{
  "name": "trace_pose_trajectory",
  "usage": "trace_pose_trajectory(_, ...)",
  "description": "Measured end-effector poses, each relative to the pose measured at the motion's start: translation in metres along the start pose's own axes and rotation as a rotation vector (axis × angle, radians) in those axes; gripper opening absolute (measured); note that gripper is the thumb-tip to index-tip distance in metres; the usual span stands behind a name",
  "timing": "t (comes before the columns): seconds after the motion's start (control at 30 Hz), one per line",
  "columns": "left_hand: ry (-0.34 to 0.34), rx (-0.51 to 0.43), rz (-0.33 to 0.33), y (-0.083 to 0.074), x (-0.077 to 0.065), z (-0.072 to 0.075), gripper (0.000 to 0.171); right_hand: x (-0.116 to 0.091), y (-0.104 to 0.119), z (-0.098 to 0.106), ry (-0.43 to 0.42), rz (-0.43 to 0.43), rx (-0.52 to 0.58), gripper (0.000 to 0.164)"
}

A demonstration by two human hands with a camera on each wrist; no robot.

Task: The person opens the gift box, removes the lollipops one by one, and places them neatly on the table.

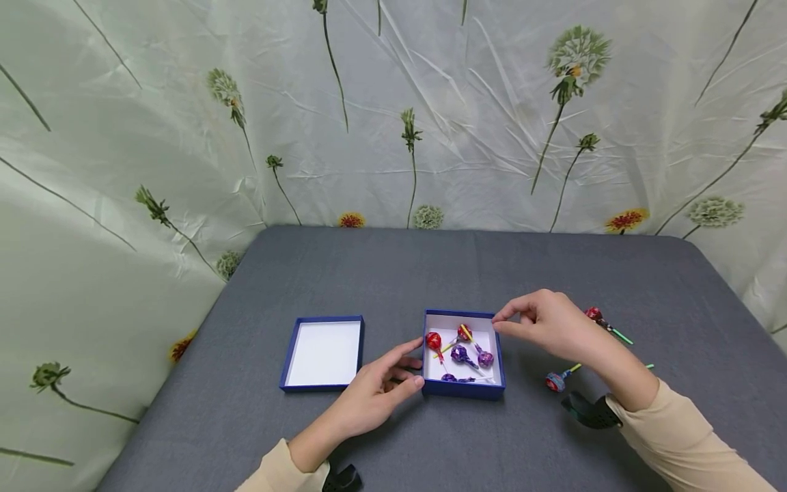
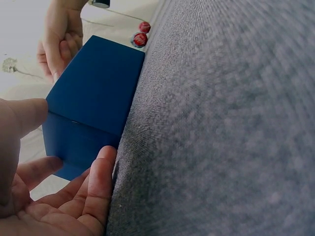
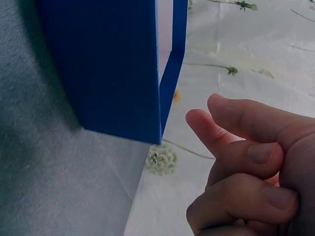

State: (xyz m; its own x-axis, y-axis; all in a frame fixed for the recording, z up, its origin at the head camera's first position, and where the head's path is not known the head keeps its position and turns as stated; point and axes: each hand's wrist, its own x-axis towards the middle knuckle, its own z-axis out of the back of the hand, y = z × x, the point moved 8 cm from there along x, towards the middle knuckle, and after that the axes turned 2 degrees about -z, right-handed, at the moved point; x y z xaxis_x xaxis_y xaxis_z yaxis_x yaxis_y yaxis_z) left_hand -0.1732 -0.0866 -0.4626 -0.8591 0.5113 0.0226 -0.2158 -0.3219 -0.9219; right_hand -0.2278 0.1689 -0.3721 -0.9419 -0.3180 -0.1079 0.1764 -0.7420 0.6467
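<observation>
A blue box (image 1: 464, 389) with a white inside stands on the table, several wrapped lollipops lying in it, among them a red lollipop (image 1: 434, 341) and a purple lollipop (image 1: 486, 359). My left hand (image 1: 382, 389) rests against the box's left wall, its fingers loosely bent; the left wrist view shows thumb and fingertips touching the blue wall (image 2: 93, 88). By the upper right corner is my right hand (image 1: 550, 324), thumb and index finger extended and slightly apart, the other fingers bent. Nothing shows between them in the right wrist view.
To the left lies a shallow blue lid (image 1: 324, 354), white inside facing up. Right of the box are a red lollipop (image 1: 594, 313) with a green stick and a blue-red lollipop (image 1: 555, 381); another green stick (image 1: 650, 367) shows beside the right forearm. A floral curtain (image 1: 381, 137) hangs behind the table.
</observation>
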Motion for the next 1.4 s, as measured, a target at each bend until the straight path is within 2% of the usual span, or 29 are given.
trace_pose_trajectory(0.47,0.005,-0.003,0.008,0.001,0.0,0.0,0.058,0.022,0.024,-0.022,0.03,0.056,-0.087,0.014)
trace_pose_trajectory(0.9,0.004,0.0,-0.001,0.001,0.0,0.0,0.058,0.037,0.034,-0.038,0.092,-0.018,-0.228,0.014)
trace_pose_trajectory(1.4,0.001,0.004,-0.011,-0.002,0.0,0.001,0.058,0.046,0.037,-0.049,0.052,-0.073,-0.345,0.023)
